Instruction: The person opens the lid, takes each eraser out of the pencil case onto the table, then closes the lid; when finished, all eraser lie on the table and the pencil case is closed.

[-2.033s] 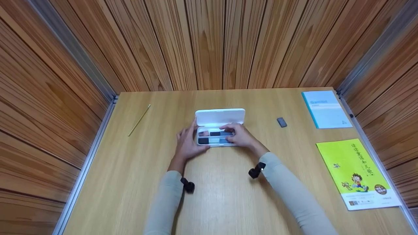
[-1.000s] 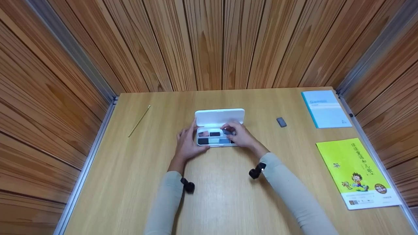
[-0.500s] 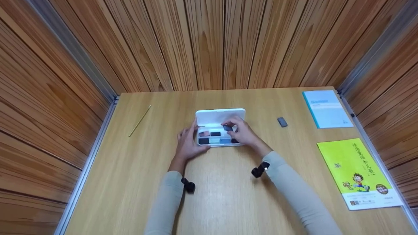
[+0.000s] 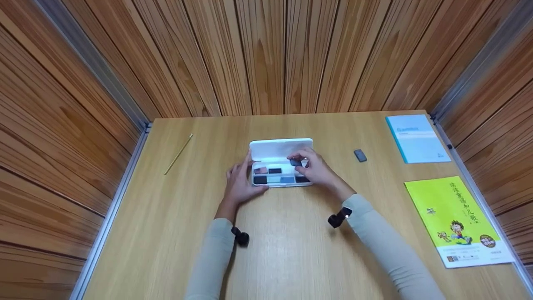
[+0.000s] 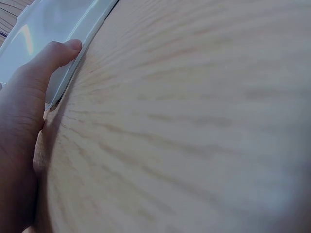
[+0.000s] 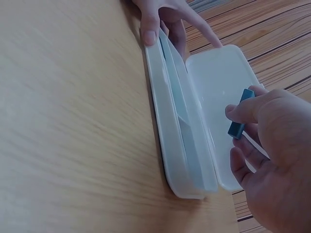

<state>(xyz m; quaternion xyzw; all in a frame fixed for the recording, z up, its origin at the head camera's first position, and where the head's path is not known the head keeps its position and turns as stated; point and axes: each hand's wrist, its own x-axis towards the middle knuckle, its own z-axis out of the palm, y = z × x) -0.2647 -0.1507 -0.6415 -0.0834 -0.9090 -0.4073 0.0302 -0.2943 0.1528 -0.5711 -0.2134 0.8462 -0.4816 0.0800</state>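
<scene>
A white pencil case (image 4: pixel 281 150) stands with its lid raised in the middle of the table. My left hand (image 4: pixel 241 183) holds its left end, thumb along the front edge, a finger at the lid, as the right wrist view shows. Between thumb and fingers my right hand (image 4: pixel 318 168) pinches a small dark eraser (image 6: pixel 241 114), lifted above the right back compartment. Other pieces lie in the compartments: a pinkish one (image 4: pixel 260 170), a black one (image 4: pixel 275 171), another black one (image 4: pixel 260 180), a blue one (image 4: pixel 287 179) and a dark one (image 4: pixel 301 179).
Right of the case lies another dark eraser (image 4: pixel 360 156). A light-blue booklet (image 4: pixel 418 139) and a yellow-green book (image 4: pixel 456 221) lie along the right edge. On the left is a thin gold-coloured stick (image 4: pixel 178 154). Wooden panels (image 4: pixel 266 58) rise behind the table (image 4: pixel 287 250).
My right hand has picked the eraser out of the back row and drawn it up and to the right. The dark piece at front right is uncovered. My left hand stays in place.
</scene>
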